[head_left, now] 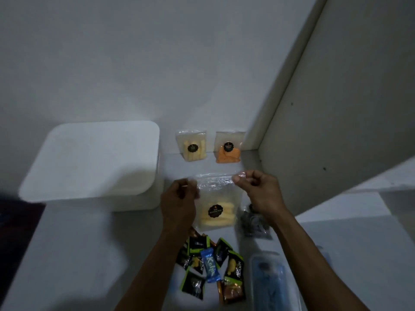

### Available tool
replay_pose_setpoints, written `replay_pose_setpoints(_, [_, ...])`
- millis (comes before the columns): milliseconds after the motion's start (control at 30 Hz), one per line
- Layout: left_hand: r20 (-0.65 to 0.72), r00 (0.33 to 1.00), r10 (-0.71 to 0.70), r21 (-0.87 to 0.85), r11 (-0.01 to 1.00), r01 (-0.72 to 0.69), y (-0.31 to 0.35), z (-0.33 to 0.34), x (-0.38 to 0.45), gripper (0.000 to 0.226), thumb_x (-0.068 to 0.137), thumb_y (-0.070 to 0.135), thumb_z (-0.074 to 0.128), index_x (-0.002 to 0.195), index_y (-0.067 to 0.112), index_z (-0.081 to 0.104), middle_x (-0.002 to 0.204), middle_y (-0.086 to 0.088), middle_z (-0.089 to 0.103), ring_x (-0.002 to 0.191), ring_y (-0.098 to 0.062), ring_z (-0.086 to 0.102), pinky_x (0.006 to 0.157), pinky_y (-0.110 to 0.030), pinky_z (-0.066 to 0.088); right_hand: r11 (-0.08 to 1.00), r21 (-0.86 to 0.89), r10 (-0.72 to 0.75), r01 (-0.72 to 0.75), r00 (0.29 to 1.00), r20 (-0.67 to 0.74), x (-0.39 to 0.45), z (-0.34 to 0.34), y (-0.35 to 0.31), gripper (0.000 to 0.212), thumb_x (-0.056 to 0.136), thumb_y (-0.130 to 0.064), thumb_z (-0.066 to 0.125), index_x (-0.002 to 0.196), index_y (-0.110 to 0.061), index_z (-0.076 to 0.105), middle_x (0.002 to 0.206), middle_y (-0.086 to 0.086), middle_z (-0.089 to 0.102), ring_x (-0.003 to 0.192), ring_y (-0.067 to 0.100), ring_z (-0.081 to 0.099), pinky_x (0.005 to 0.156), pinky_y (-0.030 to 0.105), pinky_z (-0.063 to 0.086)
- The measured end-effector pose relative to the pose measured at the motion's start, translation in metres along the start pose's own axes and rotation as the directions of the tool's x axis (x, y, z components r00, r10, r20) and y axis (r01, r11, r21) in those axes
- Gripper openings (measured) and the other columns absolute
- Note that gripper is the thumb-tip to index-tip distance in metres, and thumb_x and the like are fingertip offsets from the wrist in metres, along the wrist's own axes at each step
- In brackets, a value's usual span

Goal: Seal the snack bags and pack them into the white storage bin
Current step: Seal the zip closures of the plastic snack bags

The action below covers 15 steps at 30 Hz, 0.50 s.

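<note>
I have the clear snack bag (215,205) of pale sticks held up at centre frame, my left hand (179,198) pinching its top left corner and my right hand (253,189) pinching the top right, with the closed white storage bin (89,162) at middle left. If I pull the corners unevenly, I judge the strip could stay partly open or the bag slip and spill onto the wrapped sweets (208,265) at the bottom. The white tabletop (78,254) is dim, set in a plain wall corner

The left hand (179,198) hides the clear snack bag's (215,205) left edge; round label print too blurred to read
</note>
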<state>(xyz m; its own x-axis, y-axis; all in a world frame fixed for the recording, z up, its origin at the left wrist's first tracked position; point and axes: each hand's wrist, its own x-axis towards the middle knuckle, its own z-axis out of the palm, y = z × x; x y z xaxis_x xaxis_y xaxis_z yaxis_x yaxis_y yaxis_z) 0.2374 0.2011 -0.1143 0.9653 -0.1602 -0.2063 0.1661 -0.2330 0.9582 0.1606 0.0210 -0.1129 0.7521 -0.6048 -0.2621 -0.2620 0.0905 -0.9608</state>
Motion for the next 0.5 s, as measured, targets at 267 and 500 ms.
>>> replay_pose_setpoints(267, [0.038, 0.979, 0.203, -0.175, 0.966, -0.193, 0.058, -0.069, -0.076, 0.010, 0.093, 0.017, 0.063, 0.097, 0.010, 0.069, 0.088, -0.009, 0.072, 0.072, -0.009, 0.069, 0.063, -0.020, 0.051, 0.927, -0.269, -0.213, 0.263, 0.956, 0.201, -0.091, -0.002, -0.079, 0.019, 0.077, -0.020, 0.082, 0.087, -0.008, 0.071, 0.082, 0.004, 0.072, 0.074, 0.007, 0.065, 0.070, 0.019, 0.052])
replay_pose_setpoints(500, [-0.016, 0.969, 0.248, -0.160, 0.956, -0.247, 0.076, -0.110, -0.137, 0.010, 0.092, 0.022, 0.066, 0.092, 0.014, 0.070, 0.083, -0.001, 0.073, 0.075, -0.005, 0.068, 0.076, -0.029, 0.054, 0.526, -0.608, -0.395, 0.594, 0.804, 0.444, -0.169, 0.040, -0.134, 0.018, 0.083, -0.038, 0.076, 0.089, -0.021, 0.073, 0.084, -0.010, 0.070, 0.081, 0.009, 0.064, 0.076, 0.034, 0.054])
